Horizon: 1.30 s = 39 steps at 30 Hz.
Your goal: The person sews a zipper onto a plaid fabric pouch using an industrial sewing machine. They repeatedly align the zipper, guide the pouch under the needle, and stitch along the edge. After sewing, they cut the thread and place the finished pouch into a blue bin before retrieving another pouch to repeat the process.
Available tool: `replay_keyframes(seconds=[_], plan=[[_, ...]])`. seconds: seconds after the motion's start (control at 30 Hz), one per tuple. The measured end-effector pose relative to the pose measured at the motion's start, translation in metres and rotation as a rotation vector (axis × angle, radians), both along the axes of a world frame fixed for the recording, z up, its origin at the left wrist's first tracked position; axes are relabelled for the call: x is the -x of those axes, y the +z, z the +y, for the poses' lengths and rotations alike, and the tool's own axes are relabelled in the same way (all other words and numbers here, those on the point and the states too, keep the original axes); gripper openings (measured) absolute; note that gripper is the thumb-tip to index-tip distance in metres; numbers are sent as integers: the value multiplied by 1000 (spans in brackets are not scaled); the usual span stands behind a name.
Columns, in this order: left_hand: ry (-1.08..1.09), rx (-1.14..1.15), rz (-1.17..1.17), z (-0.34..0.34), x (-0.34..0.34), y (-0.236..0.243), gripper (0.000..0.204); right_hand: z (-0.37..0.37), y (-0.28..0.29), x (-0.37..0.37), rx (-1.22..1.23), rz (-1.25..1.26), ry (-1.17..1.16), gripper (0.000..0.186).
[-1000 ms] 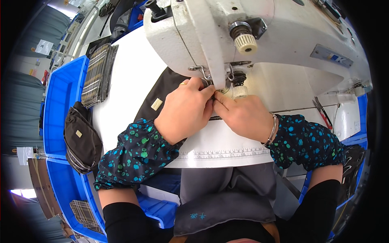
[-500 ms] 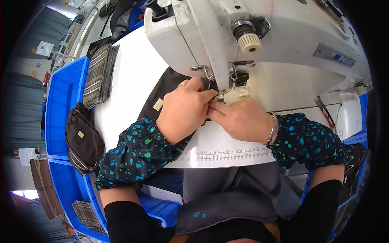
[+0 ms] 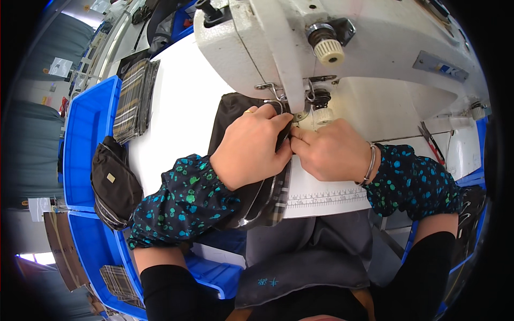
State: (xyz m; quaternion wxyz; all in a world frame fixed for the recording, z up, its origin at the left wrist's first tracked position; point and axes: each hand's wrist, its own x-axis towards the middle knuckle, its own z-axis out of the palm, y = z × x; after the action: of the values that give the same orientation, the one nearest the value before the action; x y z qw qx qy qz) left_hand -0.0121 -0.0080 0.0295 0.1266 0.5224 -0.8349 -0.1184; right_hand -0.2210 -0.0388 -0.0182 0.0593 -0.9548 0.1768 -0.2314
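Observation:
My left hand (image 3: pixel 249 147) is closed on a dark fabric bag piece (image 3: pixel 230 109) under the head of a white sewing machine (image 3: pixel 241 37), its fingertips at a zipper (image 3: pixel 271 190) along the fabric's edge. My right hand (image 3: pixel 334 150) pinches the same edge just beside my left fingers, close to the presser foot (image 3: pixel 298 116). Plaid lining (image 3: pixel 278 211) shows along the piece below my hands, over the table's front edge. The needle and exact fingertip contact are hard to make out.
At left lie stacked plaid fabric (image 3: pixel 131 99) and a finished-looking dark pouch (image 3: pixel 115 182), beside blue bins (image 3: pixel 85 144). Scissors (image 3: pixel 431 142) lie at right on the white table (image 3: pixel 171 80). A ruler strip (image 3: pixel 326 198) runs along the front edge.
The dark piece has shifted right and toward me, exposing zipper and plaid lining below my hands; its pale label is no longer visible. Both hands have moved slightly to the right.

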Motion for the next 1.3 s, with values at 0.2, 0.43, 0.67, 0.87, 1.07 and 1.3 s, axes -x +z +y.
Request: replay_keyframes(seconds=[0.2,0.43,0.67,0.87,1.07,1.3], plan=[[123,-130,383,-3,-13,-10,33,-7,1,3,13,-70,26,8],[493,-521,990,4,-37,-14,18,-14,-8,-1,64,-61,-33,10],[339,93,93,13,-33,-11,14,-9,-4,-6,122,34,198,19],[-290,176,0,31,-19,-1,27,21,-4,-4,337,-176,316,11],[-275,184,-6,42,-17,-9,37,28,-1,-2,374,-208,257,13],[-236,210,-30,48,-11,-8,26,57,-5,3,374,-102,275,16]])
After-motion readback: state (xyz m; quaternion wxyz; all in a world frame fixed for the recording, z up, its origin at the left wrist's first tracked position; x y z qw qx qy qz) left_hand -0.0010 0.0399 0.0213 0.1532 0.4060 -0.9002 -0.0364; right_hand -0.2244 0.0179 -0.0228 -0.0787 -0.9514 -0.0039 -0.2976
